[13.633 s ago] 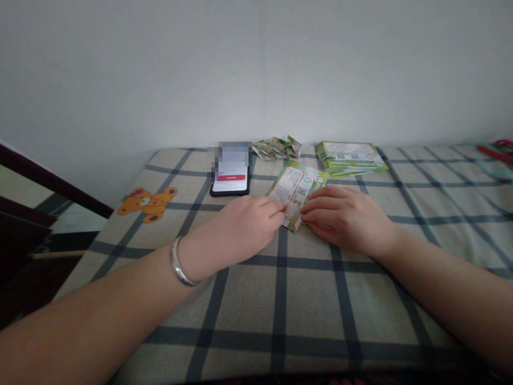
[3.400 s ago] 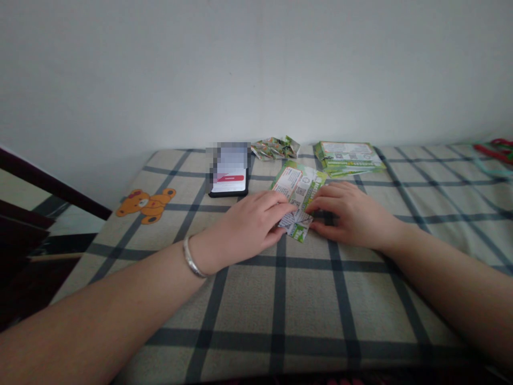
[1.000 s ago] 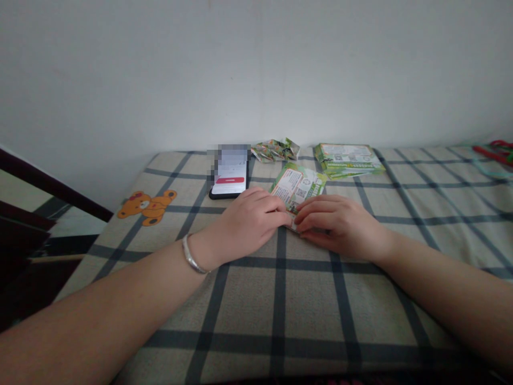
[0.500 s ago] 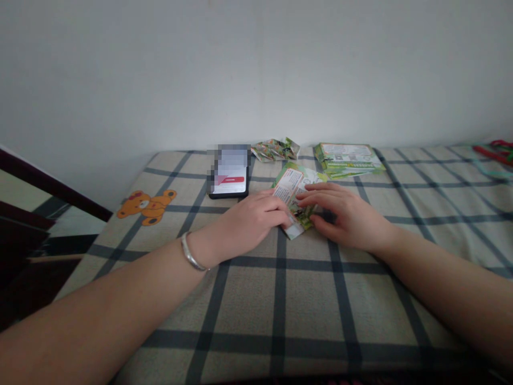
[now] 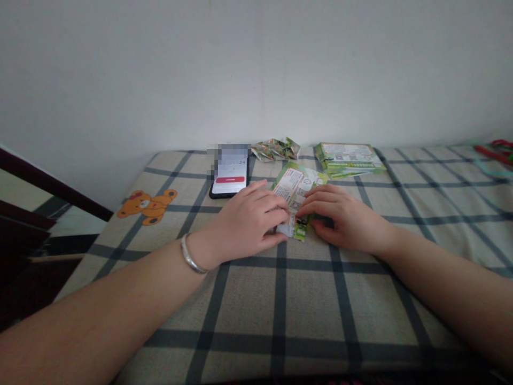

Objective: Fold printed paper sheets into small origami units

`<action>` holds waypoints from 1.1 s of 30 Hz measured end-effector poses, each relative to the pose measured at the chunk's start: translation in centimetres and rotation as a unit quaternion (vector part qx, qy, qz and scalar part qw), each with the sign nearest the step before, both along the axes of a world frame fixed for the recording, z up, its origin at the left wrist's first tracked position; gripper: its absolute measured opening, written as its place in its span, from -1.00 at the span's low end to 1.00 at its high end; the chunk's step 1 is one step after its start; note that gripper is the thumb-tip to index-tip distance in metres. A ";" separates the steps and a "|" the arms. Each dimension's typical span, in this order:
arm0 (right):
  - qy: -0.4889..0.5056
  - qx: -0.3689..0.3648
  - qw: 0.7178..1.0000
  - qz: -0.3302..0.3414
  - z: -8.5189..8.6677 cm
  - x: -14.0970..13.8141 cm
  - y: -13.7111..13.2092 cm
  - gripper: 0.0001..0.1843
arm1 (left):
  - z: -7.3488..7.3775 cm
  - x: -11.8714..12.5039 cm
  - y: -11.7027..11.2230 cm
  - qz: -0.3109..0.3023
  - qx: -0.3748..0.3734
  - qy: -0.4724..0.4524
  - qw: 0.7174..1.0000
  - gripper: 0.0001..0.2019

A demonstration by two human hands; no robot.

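A flat green-and-white printed paper carton (image 5: 289, 184) lies slanted on the checked cloth, its near end between my hands. My left hand (image 5: 250, 222), with a silver bangle at the wrist, holds the carton's near left edge between curled fingers and thumb. From the right, my right hand (image 5: 340, 216) has its bent fingertips on the carton's near right part, thumb tucked at the edge. My fingers cover some of the near end, where a white flap shows.
Behind my left hand lies a phone (image 5: 230, 179) with a lit screen. Crumpled green wrappers (image 5: 276, 149) and a stack of similar green cartons (image 5: 350, 158) rest by the wall. A bear sticker (image 5: 147, 207) is at left, red items (image 5: 499, 152) at far right.
My left hand has shifted its grip, its fingers higher and its thumb now showing at the carton's near edge. My right fingers have drawn closer together. The carton's near end looks differently folded.
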State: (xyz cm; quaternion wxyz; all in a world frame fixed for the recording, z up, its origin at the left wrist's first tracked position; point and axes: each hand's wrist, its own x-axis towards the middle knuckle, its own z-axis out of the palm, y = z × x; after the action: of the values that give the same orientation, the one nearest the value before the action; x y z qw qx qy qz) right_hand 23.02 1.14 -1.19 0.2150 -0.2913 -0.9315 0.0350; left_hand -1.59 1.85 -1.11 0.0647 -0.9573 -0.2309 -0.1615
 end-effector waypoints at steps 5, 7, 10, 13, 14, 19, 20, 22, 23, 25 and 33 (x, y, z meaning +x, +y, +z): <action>-0.003 -0.003 1.000 0.002 0.0 0.1 0.0 -0.73 | 0.1 -0.1 0.2 -0.011 0.065 0.018 0.998 -0.80; -0.002 -0.001 1.000 0.001 0.0 0.2 0.1 -0.76 | 0.2 -0.1 0.3 -0.022 0.088 0.032 0.995 -0.83; 0.003 -0.001 1.000 0.004 -0.1 0.3 0.2 -0.77 | 0.3 -0.2 0.2 -0.041 0.121 0.042 0.991 -0.80; 0.002 -0.001 1.000 0.005 -0.1 0.4 0.3 -0.79 | 0.5 0.0 0.1 -0.044 0.151 0.038 0.987 -0.74; 0.000 0.000 1.000 0.005 -0.1 0.4 0.4 -0.80 | 0.5 0.1 0.0 -0.044 0.157 0.036 0.986 -0.72; -0.015 0.010 1.000 0.009 0.0 0.4 0.4 -0.81 | 0.5 0.3 -0.1 -0.043 0.166 0.034 0.985 -0.72; -0.019 0.014 1.000 0.013 0.1 0.4 0.4 -0.81 | 0.5 0.3 -0.1 -0.044 0.165 0.035 0.985 -0.72; -0.033 0.027 0.999 0.016 0.1 0.4 0.3 -0.80 | 0.4 0.2 -0.1 -0.044 0.161 0.036 0.985 -0.72; -0.041 0.035 0.998 0.014 0.1 0.3 0.3 -0.80 | 0.4 0.2 0.0 -0.044 0.157 0.035 0.986 -0.72; -0.055 0.058 0.997 0.013 0.1 0.2 0.0 -0.79 | 0.3 0.1 0.1 -0.040 0.146 0.030 0.988 -0.74; -0.089 0.099 0.991 0.007 0.4 -0.3 -0.7 -0.79 | -0.2 0.1 0.4 -0.034 0.055 -0.010 0.998 -0.78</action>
State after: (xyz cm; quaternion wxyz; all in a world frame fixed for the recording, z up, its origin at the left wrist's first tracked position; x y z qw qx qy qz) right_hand 22.71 0.43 -0.79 0.1585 -0.2642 -0.9478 -0.0818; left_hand -1.50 2.22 -1.35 0.1096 -0.9580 -0.1892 -0.1855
